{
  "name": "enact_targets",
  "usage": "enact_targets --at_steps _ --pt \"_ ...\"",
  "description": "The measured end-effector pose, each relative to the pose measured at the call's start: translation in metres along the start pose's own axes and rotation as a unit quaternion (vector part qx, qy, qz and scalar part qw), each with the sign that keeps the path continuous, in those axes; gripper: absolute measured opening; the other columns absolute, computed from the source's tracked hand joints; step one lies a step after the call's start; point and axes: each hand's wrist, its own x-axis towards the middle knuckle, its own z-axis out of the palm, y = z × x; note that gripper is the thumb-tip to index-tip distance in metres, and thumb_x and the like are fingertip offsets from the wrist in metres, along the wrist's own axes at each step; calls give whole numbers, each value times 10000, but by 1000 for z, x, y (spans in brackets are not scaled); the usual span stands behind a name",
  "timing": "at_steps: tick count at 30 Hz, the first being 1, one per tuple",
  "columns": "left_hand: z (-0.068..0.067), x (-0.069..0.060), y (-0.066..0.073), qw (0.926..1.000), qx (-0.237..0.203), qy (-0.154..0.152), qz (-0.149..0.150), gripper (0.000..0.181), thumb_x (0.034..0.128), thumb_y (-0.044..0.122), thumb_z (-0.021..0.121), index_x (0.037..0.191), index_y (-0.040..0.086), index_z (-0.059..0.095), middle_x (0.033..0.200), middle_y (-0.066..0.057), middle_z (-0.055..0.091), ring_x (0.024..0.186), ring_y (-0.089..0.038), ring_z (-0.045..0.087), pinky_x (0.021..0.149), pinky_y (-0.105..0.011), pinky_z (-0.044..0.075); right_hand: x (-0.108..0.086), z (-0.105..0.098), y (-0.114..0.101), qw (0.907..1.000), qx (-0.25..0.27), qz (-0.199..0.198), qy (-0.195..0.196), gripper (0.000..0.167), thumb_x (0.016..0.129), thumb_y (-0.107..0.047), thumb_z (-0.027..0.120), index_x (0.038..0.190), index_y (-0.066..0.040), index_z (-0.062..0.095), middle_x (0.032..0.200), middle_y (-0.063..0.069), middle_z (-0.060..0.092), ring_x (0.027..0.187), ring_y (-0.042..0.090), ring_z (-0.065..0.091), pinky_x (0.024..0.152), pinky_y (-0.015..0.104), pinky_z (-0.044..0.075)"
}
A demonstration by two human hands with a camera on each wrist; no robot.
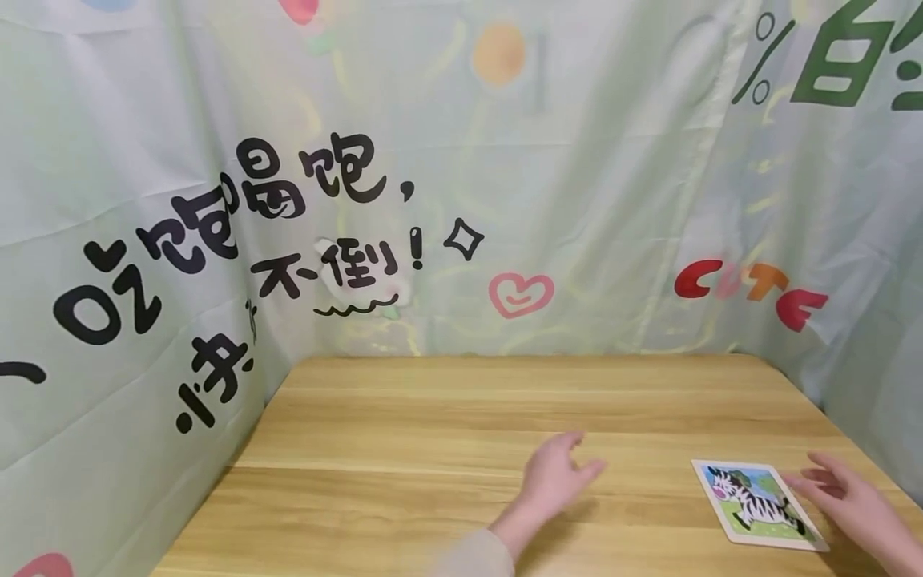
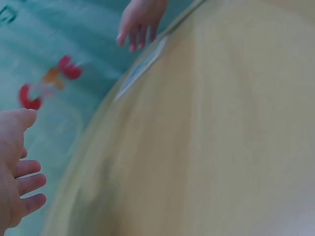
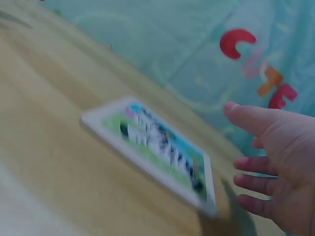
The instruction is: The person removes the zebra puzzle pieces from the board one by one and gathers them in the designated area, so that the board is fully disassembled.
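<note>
A flat, white-bordered zebra picture board (image 1: 757, 506) lies on the right part of the wooden table (image 1: 404, 473). Just past its right edge hovers my right hand (image 1: 854, 501), thumb and fingers apart and nothing held. In the right wrist view a gap shows between this hand (image 3: 280, 167) and the zebra picture board (image 3: 152, 147). My left hand (image 1: 555, 477) is over the middle of the table, left of the board, with its fingers loosely extended and bare. The left wrist view has the left hand (image 2: 17, 172) near, and the board (image 2: 142, 66) farther off, edge-on.
A pale printed curtain (image 1: 577, 200) surrounds the table at the back and both sides, bearing black characters and coloured "CUTE" letters (image 1: 750, 290). The table's back edge (image 1: 519, 357) meets the cloth.
</note>
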Motion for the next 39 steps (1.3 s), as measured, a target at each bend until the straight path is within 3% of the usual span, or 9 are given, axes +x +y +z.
enact_targets --at_steps 4,9,11,15,19,21,29,31,39 --pt "32 -5 21 9977 530 -420 92 506 824 443 648 1243 169 575 1208 73 581 1118 -110 530 928 -282 425 -6 3 20 9973 -153 443 -573 949 922 -491 483 1233 328 119 1081 437 460 950 511 490 766 526 439" --pt "64 -10 43 9851 1409 -833 520 492 832 451 631 1249 197 568 1225 101 563 1131 -77 512 932 -233 400 -8 8 24 9959 -386 446 -686 957 883 -533 525 1248 289 198 1128 413 467 989 510 487 788 553 412" --pt "74 -11 50 9734 1898 -1082 685 511 833 483 612 1265 217 551 1242 126 538 1145 -53 489 941 -223 382 -10 12 20 9960 -495 323 -671 943 868 -530 552 1260 267 234 1164 414 453 1031 532 464 803 570 393" --pt "93 -12 63 9378 2890 -1650 990 554 831 569 562 1278 245 518 1266 155 489 1160 -21 452 950 -210 353 -11 18 17 9960 -189 362 -796 979 835 -533 597 1289 252 230 1250 414 384 1085 533 435 820 535 415" --pt "107 -10 69 9115 3273 -2304 942 599 831 627 514 1321 286 454 1306 168 427 1195 -15 406 975 -239 336 -10 22 22 9956 36 430 -838 998 815 -534 622 1304 243 230 1286 409 351 1088 501 444 800 451 451" --pt "112 -8 70 9025 3316 -2588 928 618 841 637 485 1358 307 407 1332 176 387 1223 -5 366 993 -250 318 -9 22 25 9955 -81 393 -857 983 822 -529 617 1313 228 228 1294 415 330 1107 525 403 826 487 421" --pt "121 -10 72 8644 4071 -2578 1438 652 835 694 397 1390 357 340 1361 240 297 1257 33 278 1035 -249 237 -10 21 25 9945 -482 245 -899 937 835 -509 612 1302 219 253 1223 426 387 1036 519 440 814 563 387" --pt "122 -10 72 8614 4156 -2532 1457 649 830 708 387 1382 368 348 1356 246 298 1253 36 278 1039 -253 227 -11 20 23 9942 -559 199 -901 924 836 -503 615 1293 220 268 1209 430 391 1029 527 438 809 572 388" --pt "128 -10 74 8717 4049 -2387 1387 604 816 705 428 1330 388 419 1311 255 345 1222 45 307 1034 -275 238 -12 20 13 9932 -407 351 -1028 954 820 -510 630 1293 226 251 1198 424 396 999 469 471 806 539 407"
